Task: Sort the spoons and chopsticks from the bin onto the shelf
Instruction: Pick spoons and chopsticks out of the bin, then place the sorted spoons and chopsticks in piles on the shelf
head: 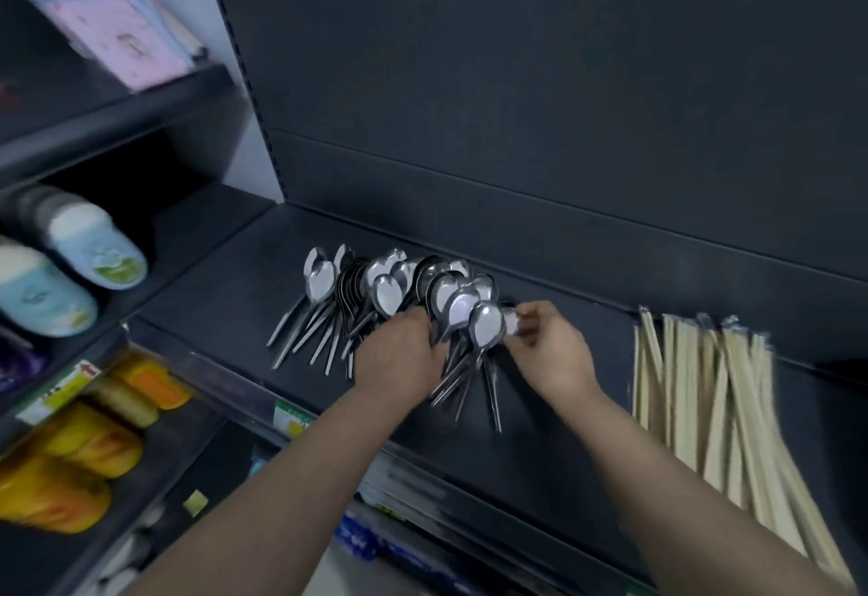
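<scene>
Left hand [399,356] grips bunched spoons [390,294] on the shelf [225,299], right hand [549,346] apparently pinches one; price tag [291,417] unreadable.

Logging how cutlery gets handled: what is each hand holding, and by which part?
The left hand grips a bunch of spoons by their necks, below the bowls. The right hand pinches the rightmost spoon by its bowl.

No legible text anywhere. Price tag [70,388], lower left, on left rack's edge: red arrow, print too blurred. Green-white tag [292,418] on front edge of shelf [225,294]: unreadable. Pink package [117,17], upper left: print blurred.
</scene>
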A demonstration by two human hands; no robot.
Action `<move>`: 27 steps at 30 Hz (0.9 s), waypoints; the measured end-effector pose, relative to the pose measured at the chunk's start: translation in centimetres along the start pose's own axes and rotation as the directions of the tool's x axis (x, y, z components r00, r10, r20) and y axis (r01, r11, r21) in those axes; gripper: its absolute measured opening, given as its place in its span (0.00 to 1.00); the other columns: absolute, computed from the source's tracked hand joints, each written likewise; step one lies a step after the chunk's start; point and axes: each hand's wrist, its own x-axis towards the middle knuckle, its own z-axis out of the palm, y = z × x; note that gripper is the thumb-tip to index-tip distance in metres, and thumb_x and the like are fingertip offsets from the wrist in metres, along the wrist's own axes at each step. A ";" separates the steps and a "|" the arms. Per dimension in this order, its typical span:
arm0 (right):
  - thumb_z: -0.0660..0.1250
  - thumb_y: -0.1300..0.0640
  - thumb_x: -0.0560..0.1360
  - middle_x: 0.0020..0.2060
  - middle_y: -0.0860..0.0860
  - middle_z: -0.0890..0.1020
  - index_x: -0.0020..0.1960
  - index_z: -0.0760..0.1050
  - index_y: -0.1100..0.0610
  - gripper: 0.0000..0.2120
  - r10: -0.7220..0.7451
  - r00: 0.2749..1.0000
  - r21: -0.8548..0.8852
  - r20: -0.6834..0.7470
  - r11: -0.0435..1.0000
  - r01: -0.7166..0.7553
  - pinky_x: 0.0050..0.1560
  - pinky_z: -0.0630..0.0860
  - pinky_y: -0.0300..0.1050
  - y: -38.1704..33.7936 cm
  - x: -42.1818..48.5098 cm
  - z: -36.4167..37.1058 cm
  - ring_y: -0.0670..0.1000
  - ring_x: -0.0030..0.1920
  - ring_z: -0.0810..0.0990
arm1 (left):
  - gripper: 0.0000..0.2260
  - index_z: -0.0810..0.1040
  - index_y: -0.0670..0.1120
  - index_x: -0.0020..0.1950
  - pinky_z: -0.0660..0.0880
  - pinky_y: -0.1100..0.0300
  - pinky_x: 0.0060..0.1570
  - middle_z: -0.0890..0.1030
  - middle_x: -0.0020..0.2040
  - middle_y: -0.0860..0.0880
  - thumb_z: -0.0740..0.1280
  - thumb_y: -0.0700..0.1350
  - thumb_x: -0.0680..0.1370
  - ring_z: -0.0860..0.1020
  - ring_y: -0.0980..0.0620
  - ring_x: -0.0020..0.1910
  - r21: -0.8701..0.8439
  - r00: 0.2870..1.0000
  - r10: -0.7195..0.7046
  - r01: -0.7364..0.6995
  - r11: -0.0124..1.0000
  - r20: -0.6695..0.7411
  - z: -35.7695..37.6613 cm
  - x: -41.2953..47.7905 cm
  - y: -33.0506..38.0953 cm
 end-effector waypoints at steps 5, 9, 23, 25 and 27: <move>0.69 0.47 0.74 0.60 0.47 0.72 0.64 0.73 0.46 0.19 -0.160 0.955 -0.363 0.251 0.898 0.247 0.59 0.73 0.47 -0.3 -2.5 1.3 0.51 0.62 0.70 | 0.20 0.73 0.50 0.63 0.74 0.53 0.53 0.74 0.57 0.48 0.70 0.55 0.74 0.74 0.48 0.58 0.030 0.981 0.142 -0.147 0.989 0.135 1.0 0.6 0.0; 0.67 0.45 0.75 0.62 0.48 0.72 0.65 0.72 0.47 0.20 -0.167 0.948 -0.390 0.272 0.881 0.267 0.60 0.71 0.48 -1.6 -2.3 1.5 0.52 0.65 0.68 | 0.15 0.76 0.48 0.59 0.75 0.53 0.51 0.75 0.55 0.49 0.68 0.51 0.75 0.75 0.49 0.55 0.022 0.987 0.142 -0.144 0.989 0.079 1.1 0.6 0.2; 0.63 0.53 0.76 0.50 0.48 0.81 0.54 0.79 0.47 0.10 -0.177 0.966 -0.686 -0.188 0.728 0.000 0.48 0.71 0.47 7.8 -9.1 -16.6 0.54 0.55 0.76 | 0.07 0.80 0.51 0.50 0.71 0.56 0.46 0.83 0.48 0.51 0.62 0.44 0.78 0.78 0.47 0.53 -0.060 0.842 0.539 -0.539 0.840 -0.023 2.3 -1.5 18.5; 0.66 0.57 0.72 0.42 0.50 0.81 0.44 0.80 0.50 0.05 -0.155 0.942 -0.676 -0.297 0.731 -0.093 0.38 0.66 0.45 10.3 -10.8 -19.8 0.57 0.47 0.78 | 0.08 0.80 0.51 0.50 0.72 0.57 0.45 0.83 0.48 0.52 0.62 0.43 0.78 0.78 0.48 0.52 -0.093 0.798 0.603 -0.600 0.794 0.003 3.0 -3.0 22.7; 0.66 0.59 0.71 0.38 0.50 0.81 0.41 0.80 0.50 0.06 -0.092 0.926 -0.686 -0.365 0.700 -0.201 0.36 0.64 0.44 13.3 -12.9 -23.2 0.57 0.44 0.78 | 0.07 0.80 0.51 0.50 0.74 0.56 0.47 0.83 0.48 0.52 0.62 0.44 0.78 0.79 0.50 0.52 -0.127 0.759 0.651 -0.645 0.754 0.008 4.0 -5.1 27.5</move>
